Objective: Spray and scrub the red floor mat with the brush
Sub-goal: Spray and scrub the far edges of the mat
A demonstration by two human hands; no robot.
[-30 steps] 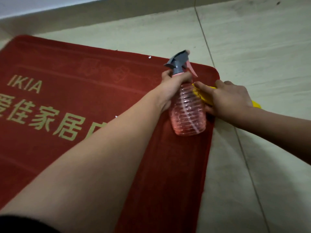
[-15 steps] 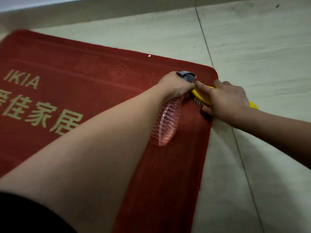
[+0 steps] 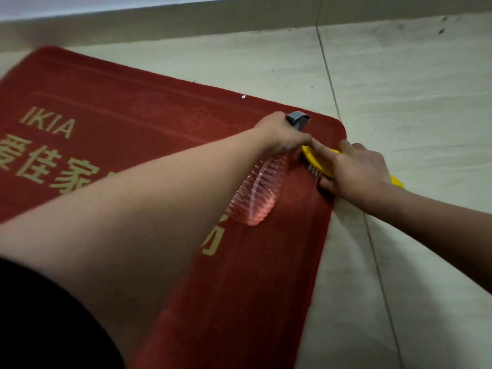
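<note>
Red floor mat (image 3: 111,123) on pale tiled floor (image 3: 399,102)

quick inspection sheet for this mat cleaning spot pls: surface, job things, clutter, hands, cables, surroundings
surface: pale tiled floor with dark grout lines; the mat lies flat on it.
job's things: red rectangular floor mat with gold lettering; clear pink ribbed plastic spray bottle with grey trigger head, tilted over the mat; yellow plastic scrub brush, bristles on the mat near its far right corner.
clutter: small white speck at the mat's far edge.
grippers: left hand grips the bottle's neck; right hand holds the brush, index finger along its back.
cables: nothing seen.
surroundings: pale wall base along the far side.
</note>
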